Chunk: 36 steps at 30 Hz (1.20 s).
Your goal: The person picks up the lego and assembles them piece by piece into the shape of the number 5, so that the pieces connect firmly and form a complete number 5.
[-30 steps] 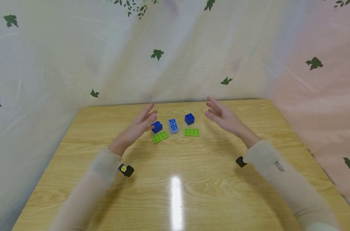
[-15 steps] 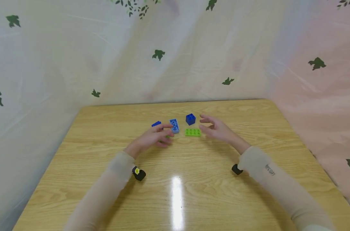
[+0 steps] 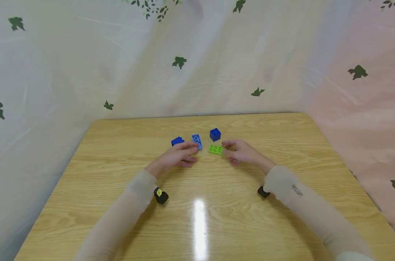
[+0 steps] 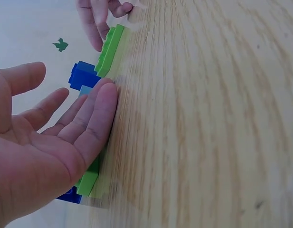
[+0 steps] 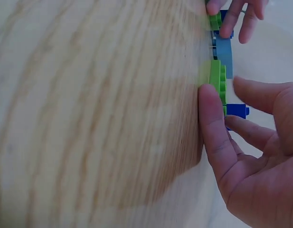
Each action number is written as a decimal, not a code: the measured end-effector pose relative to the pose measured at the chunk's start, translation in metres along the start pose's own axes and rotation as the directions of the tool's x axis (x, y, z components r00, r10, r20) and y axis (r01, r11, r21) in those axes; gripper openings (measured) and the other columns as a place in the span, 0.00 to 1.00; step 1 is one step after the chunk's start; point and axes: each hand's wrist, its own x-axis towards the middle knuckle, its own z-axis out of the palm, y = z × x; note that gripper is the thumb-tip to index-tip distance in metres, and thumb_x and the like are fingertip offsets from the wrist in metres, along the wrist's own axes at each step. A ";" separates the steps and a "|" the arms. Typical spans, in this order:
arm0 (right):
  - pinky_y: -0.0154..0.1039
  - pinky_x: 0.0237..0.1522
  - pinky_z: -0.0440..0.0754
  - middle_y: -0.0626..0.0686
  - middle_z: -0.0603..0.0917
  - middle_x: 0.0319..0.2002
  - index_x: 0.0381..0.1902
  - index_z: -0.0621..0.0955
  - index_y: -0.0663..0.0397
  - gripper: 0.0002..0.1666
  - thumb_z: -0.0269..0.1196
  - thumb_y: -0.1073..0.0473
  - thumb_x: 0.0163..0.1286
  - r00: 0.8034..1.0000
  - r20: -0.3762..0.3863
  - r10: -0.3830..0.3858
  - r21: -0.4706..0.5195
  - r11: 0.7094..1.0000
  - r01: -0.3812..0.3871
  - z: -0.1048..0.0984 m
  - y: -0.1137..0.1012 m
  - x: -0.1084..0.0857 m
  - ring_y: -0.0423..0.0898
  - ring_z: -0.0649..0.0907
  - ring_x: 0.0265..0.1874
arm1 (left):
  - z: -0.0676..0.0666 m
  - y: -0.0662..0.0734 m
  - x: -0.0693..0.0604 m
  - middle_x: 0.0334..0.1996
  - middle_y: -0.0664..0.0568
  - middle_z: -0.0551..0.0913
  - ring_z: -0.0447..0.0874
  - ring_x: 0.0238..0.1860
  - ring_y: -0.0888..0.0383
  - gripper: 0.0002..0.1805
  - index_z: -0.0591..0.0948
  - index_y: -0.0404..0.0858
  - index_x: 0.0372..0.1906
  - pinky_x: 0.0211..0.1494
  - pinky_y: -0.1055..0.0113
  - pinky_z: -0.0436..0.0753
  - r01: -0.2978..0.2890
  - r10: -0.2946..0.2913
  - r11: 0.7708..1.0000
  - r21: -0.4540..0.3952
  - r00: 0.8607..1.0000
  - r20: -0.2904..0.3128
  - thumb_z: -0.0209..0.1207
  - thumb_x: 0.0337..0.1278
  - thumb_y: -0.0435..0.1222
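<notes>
My left hand (image 3: 177,155), fingers extended, is over the left green brick (image 4: 89,181), which it hides in the head view. Its fingertips overlap the near end of the light blue brick (image 3: 196,138), which lies with its hollow side up. A dark blue brick (image 3: 177,140) shows just behind that hand. My right hand (image 3: 241,151) has its fingertips at the right end of the other green brick (image 3: 215,149), which lies studs up. In the right wrist view, a gap separates the upper digit from this brick. Another dark blue brick (image 3: 215,134) stands farther back, studs up.
The wooden table (image 3: 171,217) stretches out in front, with a bright light reflection down its middle. Behind it hangs a pale cloth (image 3: 135,61) with green bird and leaf prints. Small black devices are worn at both wrists.
My left hand has come right and down over the left green brick. The right hand has moved down and left to the other green brick, which has turned slightly.
</notes>
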 end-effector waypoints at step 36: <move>0.34 0.17 0.76 0.52 0.84 0.37 0.67 0.77 0.58 0.28 0.68 0.60 0.71 0.972 0.200 -0.123 -0.202 0.965 0.164 0.026 -0.018 0.009 0.43 0.76 0.15 | 0.010 -0.009 0.005 0.42 0.42 0.86 0.89 0.30 0.50 0.21 0.75 0.41 0.64 0.30 0.60 0.88 0.160 -0.159 0.984 0.072 0.987 -0.023 0.58 0.74 0.43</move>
